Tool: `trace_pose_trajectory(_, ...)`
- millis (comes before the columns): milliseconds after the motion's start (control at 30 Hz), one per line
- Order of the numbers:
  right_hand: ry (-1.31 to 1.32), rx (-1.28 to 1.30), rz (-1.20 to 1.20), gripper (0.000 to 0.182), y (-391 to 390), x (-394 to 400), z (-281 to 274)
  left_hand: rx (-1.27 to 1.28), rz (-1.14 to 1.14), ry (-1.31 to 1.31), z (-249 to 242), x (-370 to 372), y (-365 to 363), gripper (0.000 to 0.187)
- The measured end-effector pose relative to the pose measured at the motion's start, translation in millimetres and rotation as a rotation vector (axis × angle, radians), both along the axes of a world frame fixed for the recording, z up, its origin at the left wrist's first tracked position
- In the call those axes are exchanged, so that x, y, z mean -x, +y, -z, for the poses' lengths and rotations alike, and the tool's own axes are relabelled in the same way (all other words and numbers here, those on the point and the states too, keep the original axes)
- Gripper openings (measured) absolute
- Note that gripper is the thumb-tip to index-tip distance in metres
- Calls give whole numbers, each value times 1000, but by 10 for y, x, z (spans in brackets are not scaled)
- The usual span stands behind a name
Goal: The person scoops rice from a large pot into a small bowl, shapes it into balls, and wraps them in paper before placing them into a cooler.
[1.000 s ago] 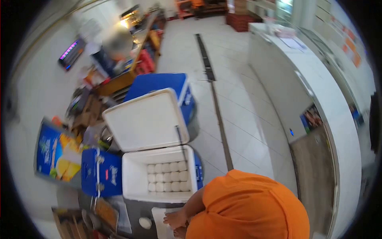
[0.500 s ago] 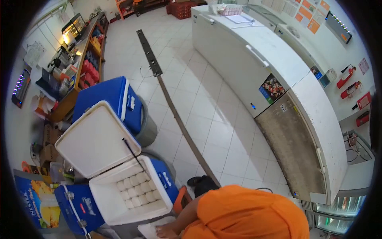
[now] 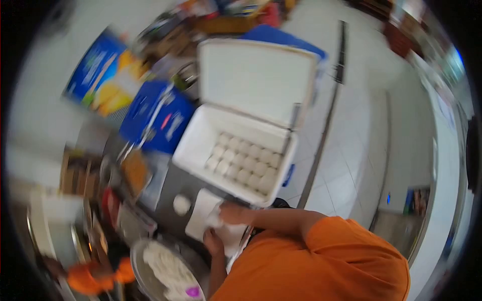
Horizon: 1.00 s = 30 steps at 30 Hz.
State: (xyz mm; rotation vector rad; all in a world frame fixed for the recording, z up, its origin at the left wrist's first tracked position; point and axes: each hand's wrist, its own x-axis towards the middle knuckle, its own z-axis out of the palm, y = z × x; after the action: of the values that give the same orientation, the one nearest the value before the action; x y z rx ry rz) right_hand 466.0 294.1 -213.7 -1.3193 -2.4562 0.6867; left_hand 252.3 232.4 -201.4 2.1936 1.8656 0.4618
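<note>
My right hand [image 3: 232, 213] and my left hand [image 3: 214, 242] are close together over a white board [image 3: 203, 206], blurred by motion. A pale patch lies between them, and I cannot make out what it is. Their fingers are too smeared to show a grip. Left of the board, a round white ball [image 3: 182, 204], like dough, rests on the grey table [image 3: 168, 193]. Beyond stands an open cooler [image 3: 188, 145] with rows of similar white balls [image 3: 243, 160] inside. Near my left forearm is a large metal bowl [image 3: 136, 266] holding a pale, dough-like mass [image 3: 168, 273] and a purple item [image 3: 193, 291].
The cooler's raised lid [image 3: 256, 83] leans back. A blue cooler [image 3: 158, 115] stands on its left, near a Nestea poster [image 3: 108, 75]. At the lower left is a person in an orange shirt [image 3: 85, 278]. Tiled floor [image 3: 346, 170] and white freezers lie to the right.
The view has swung left and down, bringing the table, bowl, single ball and both my hands into sight. Before, only one hand showed, at the white board's edge.
</note>
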Motion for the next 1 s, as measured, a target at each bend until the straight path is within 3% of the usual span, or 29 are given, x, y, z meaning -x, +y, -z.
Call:
trace_pose_trajectory(33, -58, 29, 13, 18, 90, 17, -67, 26, -164, -266, -145, -141, 28, 37)
trace_pose_trajectory(67, -102, 95, 0, 20, 205, 48, -251, 149, -213, -265, -159, -83, 156, 55)
trace_pose_trajectory(133, -83, 251, 159, 44, 423, 148, -395, 202, -210, -281, -519, -168, 358, 63)
trace_pose_trajectory(167, -108, 229, 141, 52, 460, 163, -498, 42, -197, -113, -458, -138, 399, 59)
trace_pose_trajectory(200, -113, 168, 118, 45, 524, 175, -504, -110, -173, 66, -327, -80, 464, 55)
trace_pose_trajectory(233, -186, 154, 85, 21, 581, 206, -471, -108, -218, 65, -235, -14, 490, 55)
trace_pose_trajectory(300, -137, 162, 34, 20, 527, 240, -162, 43, -163, 69, -88, 129, 439, 34)
trace_pose_trajectory(367, -32, 156, 70, 18, 395, 191, -109, 76, -210, -144, -95, 5, 246, 13)
trace_pose_trajectory(400, 21, 124, 102, 18, 279, 151, -134, 51, -253, -174, -78, -109, 176, 11)
trace_pose_trajectory(433, 57, -110, -129, 18, 277, 76, 196, 14, -316, -192, -56, -203, 73, 9)
trace_pose_trajectory(467, 138, -113, -17, 19, 255, 118, 233, -81, -322, -212, 84, -224, 15, 5)
trace_pose_trajectory(500, 254, -207, -112, 17, 281, 68, 400, -123, -397, -354, 120, -250, -24, 6)
trace_pose_trajectory(533, 404, -158, 40, 16, 227, 101, 101, 10, -467, -370, 51, -245, -8, 9)
trace_pose_trajectory(600, 505, 221, 140, 23, 296, 106, 188, -14, -635, -562, -98, -342, 6, 10)
trace_pose_trajectory(633, 631, 677, 351, 23, 271, 165, -20, -59, -675, -564, -179, -409, 25, 10)
trace_pose_trajectory(733, 643, 694, 315, 18, 374, 197, -218, -96, -746, -782, -204, -632, 168, 17)
trace_pose_trajectory(800, 776, 771, 389, 21, 466, 182, -245, -138, -587, -1190, -102, -720, 259, 26)
trace_pose_trajectory(833, 770, 800, 301, 22, 522, 116, -275, -140, -592, -1199, -90, -763, 286, 26)
trace_pose_trajectory(900, 749, 831, 225, 24, 574, -32, -463, -13, -745, -1569, -383, -816, 345, 39)
trace_pose_trajectory(933, 798, 919, 81, 24, 558, -111, -590, 1, -751, -1582, -531, -846, 303, 39)
trace_pose_trajectory(967, 848, 1001, -60, 24, 539, -186, -755, 48, -663, -1611, -718, -849, 251, 43)
trace_pose_trajectory(1000, 842, 995, -38, 24, 522, -259, -921, 96, -565, -1638, -804, -892, 245, 47)
